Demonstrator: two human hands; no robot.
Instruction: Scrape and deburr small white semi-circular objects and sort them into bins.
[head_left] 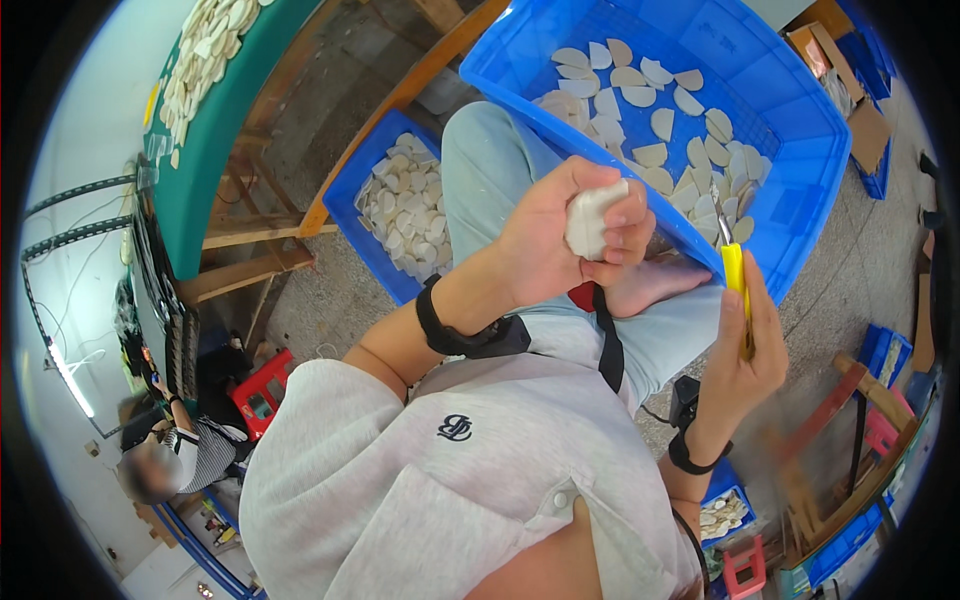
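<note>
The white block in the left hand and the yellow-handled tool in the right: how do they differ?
Shape: the white block is chunky, while the yellow-handled tool is long and slim.
Look: the block appears plain white; the tool pairs a yellow handle with a metal end.
Hold: the left hand curls around the block; the tool's metal end extends beyond the right hand.
Shared: both are held up near the blue bin.
</note>
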